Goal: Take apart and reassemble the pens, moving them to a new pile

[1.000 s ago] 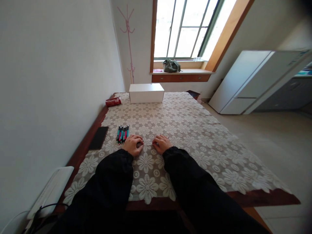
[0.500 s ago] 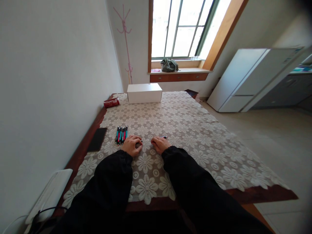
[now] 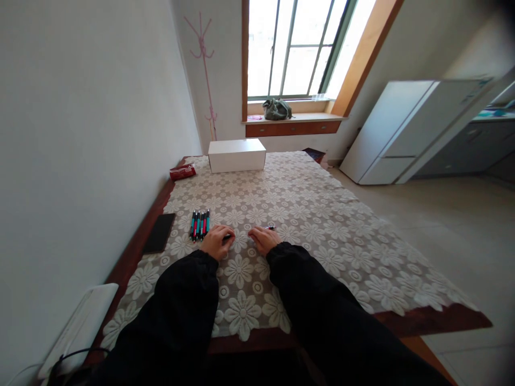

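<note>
Close to the middle of the tablecloth, my left hand (image 3: 218, 241) is closed, its fingertips round a small dark piece (image 3: 227, 237) that looks like part of a pen. A short gap to the right, my right hand (image 3: 263, 239) is closed on a pen (image 3: 271, 228). One end of that pen sticks out past the knuckles; the rest is hidden by the fingers. Beside my left hand, several pens (image 3: 200, 225) with black, teal and red barrels lie side by side in a row.
A dark flat phone-like slab (image 3: 160, 234) lies left of the pens. Farther back are a red packet (image 3: 182, 171) and a white box (image 3: 237, 156). The flowered tablecloth (image 3: 317, 230) covers the wooden table. A wall runs along the left side.
The view has shifted slightly. My left fingers have turned a little, so more of the dark piece shows. My right hand keeps its hold on the pen.
</note>
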Demonstrator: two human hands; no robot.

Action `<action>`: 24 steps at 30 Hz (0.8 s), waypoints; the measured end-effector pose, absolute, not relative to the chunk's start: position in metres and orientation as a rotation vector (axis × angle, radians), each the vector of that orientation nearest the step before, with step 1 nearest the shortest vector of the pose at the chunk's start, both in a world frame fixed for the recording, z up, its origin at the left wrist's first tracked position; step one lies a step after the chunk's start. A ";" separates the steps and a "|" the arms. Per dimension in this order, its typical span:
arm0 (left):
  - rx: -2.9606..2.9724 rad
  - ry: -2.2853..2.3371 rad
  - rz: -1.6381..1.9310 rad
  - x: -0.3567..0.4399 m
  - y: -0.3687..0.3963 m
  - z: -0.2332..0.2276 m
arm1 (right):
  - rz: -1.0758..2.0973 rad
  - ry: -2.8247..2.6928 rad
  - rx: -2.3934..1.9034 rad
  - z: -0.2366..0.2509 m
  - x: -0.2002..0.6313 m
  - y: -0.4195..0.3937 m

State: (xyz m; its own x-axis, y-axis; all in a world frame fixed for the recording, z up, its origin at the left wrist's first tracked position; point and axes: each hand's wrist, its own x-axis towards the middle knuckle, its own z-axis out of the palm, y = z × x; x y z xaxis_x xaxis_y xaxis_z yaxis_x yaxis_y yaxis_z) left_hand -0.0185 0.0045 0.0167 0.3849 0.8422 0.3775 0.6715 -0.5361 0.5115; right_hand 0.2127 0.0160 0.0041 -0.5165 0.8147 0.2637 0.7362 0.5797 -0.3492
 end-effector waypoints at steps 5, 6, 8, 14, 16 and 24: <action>2.320 1.420 0.917 -0.019 0.004 0.016 | 0.239 -2.402 -1.288 0.005 0.213 0.015; 2.313 1.427 0.922 -0.019 0.003 0.016 | 0.235 -2.395 -1.285 0.005 0.213 0.015; 2.303 1.430 0.927 -0.019 0.003 0.016 | 0.240 -2.383 -1.268 0.005 0.213 0.016; 2.304 1.418 0.936 -0.018 0.002 0.015 | 0.268 -2.370 -1.264 0.004 0.214 0.016; 2.307 1.414 0.936 -0.018 0.002 0.015 | 0.257 -2.368 -1.239 0.004 0.214 0.016; 2.323 1.355 0.953 -0.019 0.004 0.013 | 0.197 -2.341 -1.123 0.006 0.214 0.014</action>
State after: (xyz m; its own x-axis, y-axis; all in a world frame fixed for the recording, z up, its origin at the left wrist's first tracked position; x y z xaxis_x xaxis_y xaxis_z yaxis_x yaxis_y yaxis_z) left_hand -0.0186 0.0039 0.0128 0.3393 0.8525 0.3976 0.6623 -0.5167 0.5425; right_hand 0.2143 0.0143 0.0057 -0.5131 0.7596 0.3997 0.6819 0.6436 -0.3475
